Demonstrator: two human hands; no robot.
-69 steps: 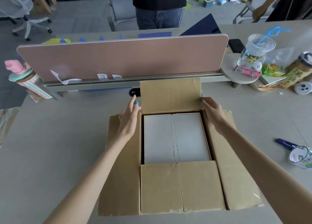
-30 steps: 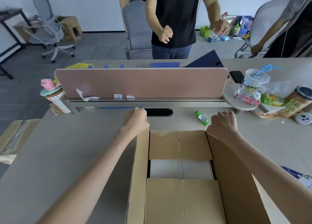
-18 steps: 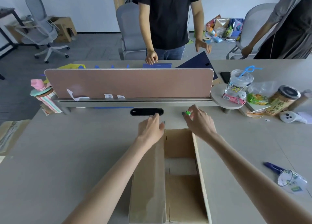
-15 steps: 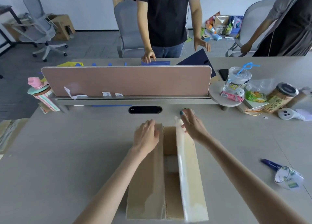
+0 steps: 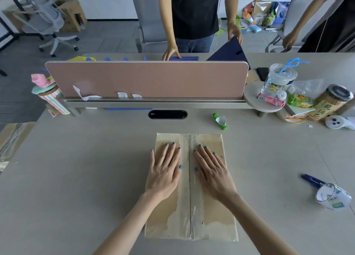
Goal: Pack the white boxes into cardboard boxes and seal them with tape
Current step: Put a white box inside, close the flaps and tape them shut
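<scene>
A brown cardboard box (image 5: 207,224) lies on the grey table in front of me, its two long top flaps folded down and meeting at a centre seam with old clear tape residue. My left hand (image 5: 165,170) presses flat on the left flap with straight fingers. Flat on the right flap lies my right hand (image 5: 211,170), fingers spread. The white box is hidden inside. A roll of clear tape on a blue-handled dispenser (image 5: 330,194) lies at the right of the table.
A pink desk divider (image 5: 146,78) runs across the far side. A green wrapper (image 5: 220,121) lies beyond the box. Cups, snacks and a jar (image 5: 330,101) crowd the far right. Flat cardboard (image 5: 11,139) sits at the left edge. Two people stand behind the divider.
The two side flaps, standing up half a second ago, are now folded flat over the box. Both hands went from holding the flap edges to pressing flat on top.
</scene>
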